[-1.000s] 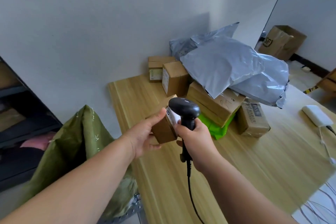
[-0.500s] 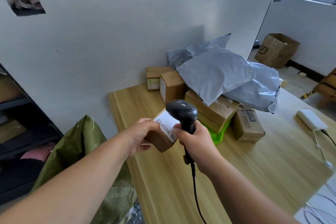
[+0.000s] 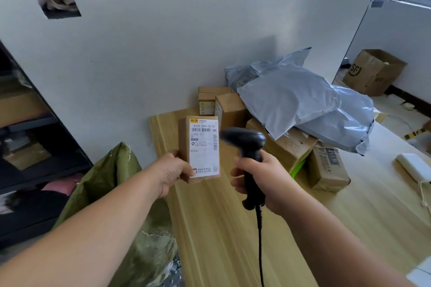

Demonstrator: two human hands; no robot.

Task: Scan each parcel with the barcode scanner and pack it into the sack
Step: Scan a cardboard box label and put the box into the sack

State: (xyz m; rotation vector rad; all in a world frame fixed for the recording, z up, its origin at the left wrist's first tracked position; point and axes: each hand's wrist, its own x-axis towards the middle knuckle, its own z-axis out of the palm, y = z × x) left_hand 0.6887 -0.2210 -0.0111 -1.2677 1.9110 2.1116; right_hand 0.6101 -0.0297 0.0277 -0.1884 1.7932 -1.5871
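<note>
My left hand (image 3: 171,173) holds a small brown cardboard parcel (image 3: 200,148) upright above the wooden table (image 3: 233,240), its white shipping label and barcode facing me. My right hand (image 3: 263,182) grips the handle of a black corded barcode scanner (image 3: 247,147), whose head points left at the parcel's label from a short gap away. A green woven sack (image 3: 112,193) stands open at the table's left edge, below my left forearm. More parcels are piled at the back of the table: brown boxes (image 3: 229,109) and grey poly mailers (image 3: 291,98).
A white partition wall rises behind the table. Dark shelving stands at the left. A taped box (image 3: 328,165) lies right of the pile, a white power adapter (image 3: 414,166) with cable at the right edge. An open cardboard carton (image 3: 373,72) sits on the floor beyond.
My left hand has turned the parcel upright so the label faces me and raised it. The scanner has drawn back to the right, leaving a gap. The view has tilted upward.
</note>
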